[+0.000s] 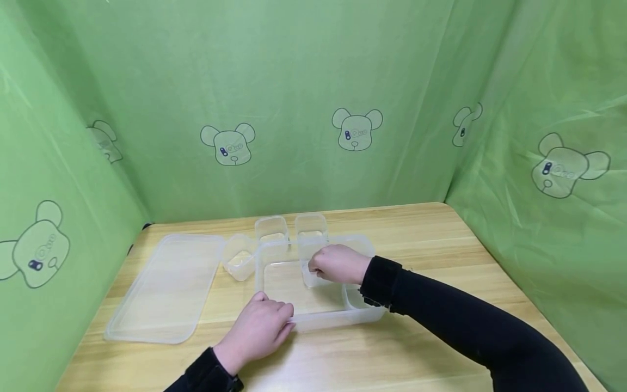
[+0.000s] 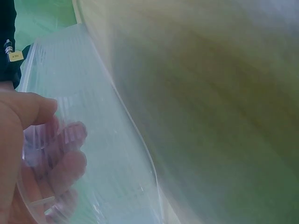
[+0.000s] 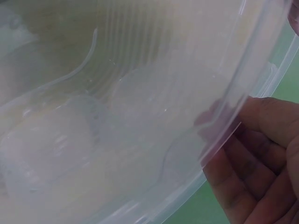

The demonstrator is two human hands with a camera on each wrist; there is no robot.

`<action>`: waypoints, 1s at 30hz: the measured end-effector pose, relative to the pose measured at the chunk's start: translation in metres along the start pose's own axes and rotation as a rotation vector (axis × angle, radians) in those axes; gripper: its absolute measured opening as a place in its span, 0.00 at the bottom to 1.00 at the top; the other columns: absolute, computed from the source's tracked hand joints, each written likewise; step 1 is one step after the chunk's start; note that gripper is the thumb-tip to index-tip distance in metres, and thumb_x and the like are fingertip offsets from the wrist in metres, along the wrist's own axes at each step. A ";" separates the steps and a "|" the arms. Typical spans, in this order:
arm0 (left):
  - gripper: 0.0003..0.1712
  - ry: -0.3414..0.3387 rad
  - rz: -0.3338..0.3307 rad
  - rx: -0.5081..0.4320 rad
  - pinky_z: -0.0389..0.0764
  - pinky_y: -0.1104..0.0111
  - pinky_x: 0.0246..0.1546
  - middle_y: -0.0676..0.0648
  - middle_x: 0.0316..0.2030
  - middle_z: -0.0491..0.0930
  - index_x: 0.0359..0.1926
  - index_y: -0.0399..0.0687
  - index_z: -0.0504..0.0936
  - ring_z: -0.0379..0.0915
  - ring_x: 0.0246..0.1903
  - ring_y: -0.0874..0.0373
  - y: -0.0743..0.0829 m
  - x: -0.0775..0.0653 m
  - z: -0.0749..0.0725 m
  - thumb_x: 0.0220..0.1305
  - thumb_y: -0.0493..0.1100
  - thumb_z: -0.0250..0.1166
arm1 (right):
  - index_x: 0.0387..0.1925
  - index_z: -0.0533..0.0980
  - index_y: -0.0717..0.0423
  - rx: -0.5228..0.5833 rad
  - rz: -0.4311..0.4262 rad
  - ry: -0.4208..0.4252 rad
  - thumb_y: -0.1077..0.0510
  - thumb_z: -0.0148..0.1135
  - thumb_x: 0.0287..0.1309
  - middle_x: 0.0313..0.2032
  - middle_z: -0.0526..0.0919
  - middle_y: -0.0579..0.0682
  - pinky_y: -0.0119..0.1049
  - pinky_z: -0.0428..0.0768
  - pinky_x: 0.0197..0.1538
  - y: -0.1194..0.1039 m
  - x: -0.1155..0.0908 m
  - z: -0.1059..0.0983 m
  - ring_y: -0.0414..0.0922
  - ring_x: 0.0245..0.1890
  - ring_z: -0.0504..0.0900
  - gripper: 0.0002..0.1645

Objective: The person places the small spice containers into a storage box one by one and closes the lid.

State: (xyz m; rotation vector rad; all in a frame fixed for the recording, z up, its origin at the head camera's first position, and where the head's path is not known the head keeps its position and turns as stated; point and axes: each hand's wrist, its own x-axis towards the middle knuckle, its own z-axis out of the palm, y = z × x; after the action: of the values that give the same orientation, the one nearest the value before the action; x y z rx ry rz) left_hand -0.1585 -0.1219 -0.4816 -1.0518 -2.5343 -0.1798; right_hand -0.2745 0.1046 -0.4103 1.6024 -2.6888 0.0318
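Observation:
A large clear plastic container (image 1: 323, 321) sits on the table. My left hand (image 1: 262, 326) grips its near left corner; in the left wrist view the thumb is on one side of the clear wall (image 2: 107, 154) and curled fingers (image 2: 70, 168) show through it. My right hand (image 1: 340, 264) reaches over the large container and pinches the rim of a small clear container (image 1: 307, 251) held inside it. Another small container (image 1: 355, 296) sits in its right end, partly behind the right forearm. In the right wrist view, thumb and fingers (image 3: 233, 172) pinch a clear rim.
Two small clear containers (image 1: 271, 228) (image 1: 311, 222) stand behind the large one, and a third small container (image 1: 239, 260) stands at its left. A flat clear lid (image 1: 166, 288) lies on the wooden table (image 1: 416, 354) at left. Green curtains (image 1: 294, 71) surround the table.

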 end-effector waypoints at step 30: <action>0.15 -0.031 0.005 0.005 0.65 0.66 0.35 0.62 0.20 0.71 0.29 0.56 0.70 0.71 0.21 0.65 0.001 0.002 -0.003 0.63 0.52 0.67 | 0.19 0.69 0.48 -0.017 0.057 -0.013 0.65 0.69 0.57 0.20 0.70 0.38 0.32 0.72 0.29 0.000 0.002 0.004 0.38 0.23 0.67 0.19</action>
State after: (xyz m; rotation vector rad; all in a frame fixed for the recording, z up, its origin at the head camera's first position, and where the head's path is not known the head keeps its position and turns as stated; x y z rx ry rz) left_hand -0.1581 -0.1212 -0.4781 -1.0670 -2.5581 -0.1566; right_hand -0.2758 0.1028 -0.4140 1.5260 -2.7362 -0.0013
